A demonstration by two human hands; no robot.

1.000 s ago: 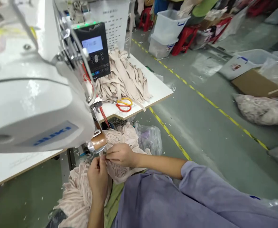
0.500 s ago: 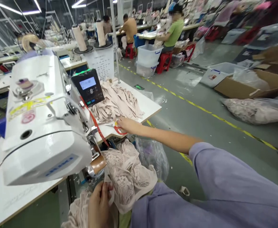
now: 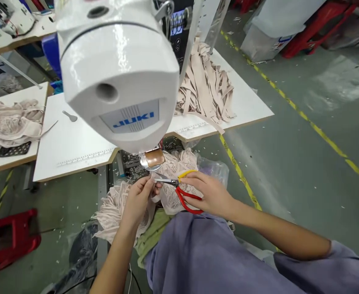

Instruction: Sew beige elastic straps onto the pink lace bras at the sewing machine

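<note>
My right hand [image 3: 212,194] grips a pair of scissors [image 3: 188,199] with red and yellow handles. Their blades point left and stand apart, at the edge of the fabric in my other hand. Pinched in the fingers of my left hand [image 3: 139,200] is the edge of a beige lace bra [image 3: 175,200], which lies over my lap below the sewing machine head [image 3: 121,81]. More gathered beige fabric [image 3: 113,210] hangs to the left, beside my left wrist. My fingertips hide part of the pinched edge.
Beige fabric strips [image 3: 208,85] lie piled on the white machine table [image 3: 250,110], one strip hanging over its front edge. Further lace pieces [image 3: 10,122] rest on the table at left. A red stool [image 3: 12,241] stands at lower left.
My right hand has brought the scissors from the table edge to the fabric at my left hand. My view has turned downward. My left hand still pinches the bra.
</note>
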